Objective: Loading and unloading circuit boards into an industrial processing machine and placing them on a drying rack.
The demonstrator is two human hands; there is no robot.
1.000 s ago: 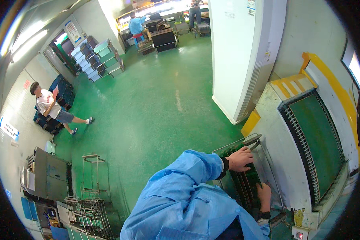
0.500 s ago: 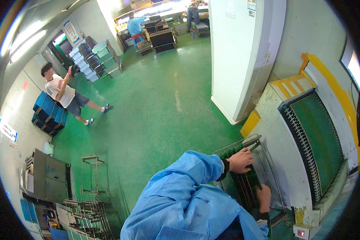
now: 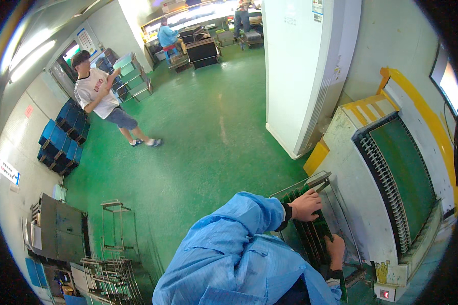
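A wire rack (image 3: 319,180) stands at the lower right, holding several thin dark green panels (image 3: 309,236) on edge in a row. My left hand (image 3: 305,205) lies over the far end of the panels, its fingers curled round their upper edges. Nearer to me, my right hand (image 3: 335,251) grips the panels at their right side, thumb upward; its lower fingers are hidden. Both arms are in blue sleeves with dark cuffs. My sleeve and body cover part of the rack's near side.
Right of the rack is a machine (image 3: 364,168) with a green panel among coiled rollers. A tall white cabinet (image 3: 310,76) stands beyond. Empty metal racks (image 3: 114,269) and a grey cabinet (image 3: 66,223) are at lower left. A person (image 3: 102,96) walks on the green floor (image 3: 203,127).
The person at the left has stepped to the right and nearer, hiding part of the stacked bins. My hands stay in place on the panels.
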